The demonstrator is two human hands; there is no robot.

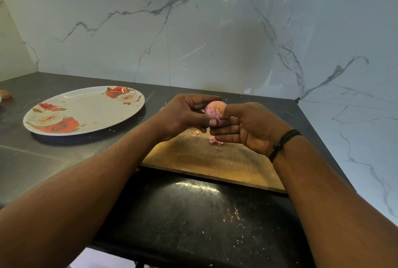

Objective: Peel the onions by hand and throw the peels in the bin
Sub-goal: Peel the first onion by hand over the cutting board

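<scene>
Up above the wooden board (206, 160), both hands held one small pink onion (214, 110) in the air. The left hand (183, 114) had its fingers and thumb curled round the near side of the onion. The right hand (247, 127) pinched at the side of it with the thumb, while the other fingers lay out straight below.

The onion looked small and light, round and hard — it would not squash. Its skin looked smooth and a bit shiny, so it could slip. A good way to hold it would be to wrap one hand round the middle and pick at the thin skin near the end with a nail. The skin would likely be thin and dry and tear into little bits.

Some little pink peel bits (215, 140) lay on the board just under the hands, and tiny crumbs lay on the dark counter (193, 214) near the front edge.

A plate with red roses (84, 110) sat on the counter to the left, well apart from the hands — it held next to nothing, just a speck or two. No bin showed, so the peels had not gone in one yet.
</scene>
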